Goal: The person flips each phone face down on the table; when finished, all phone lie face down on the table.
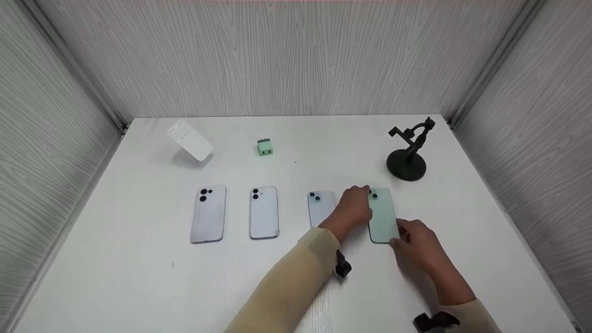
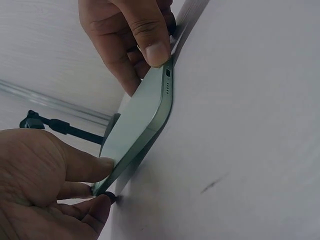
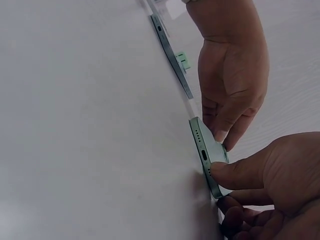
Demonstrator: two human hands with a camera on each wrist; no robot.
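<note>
A mint-green phone (image 1: 383,217) lies back up on the right of the white table. My left hand (image 1: 355,206) pinches its left edge near the camera lenses, thumb on the back in the left wrist view. With thumb and fingers, my right hand (image 1: 418,245) pinches the lower right corner, beside the charging port end. A shadow shows under the phone (image 3: 202,155) in the right wrist view; whether all of it touches the table I cannot tell. Just left of it, a pale lilac phone (image 1: 320,206) is partly hidden by my left hand and forearm.
Two more pale phones, one with three lenses (image 1: 209,215) and one with two (image 1: 264,212), lie to the left. Behind are a white power strip (image 1: 190,140), a green charger plug (image 1: 265,147) and a black stand (image 1: 406,164). Grey panels (image 1: 296,58) enclose the table (image 1: 138,277).
</note>
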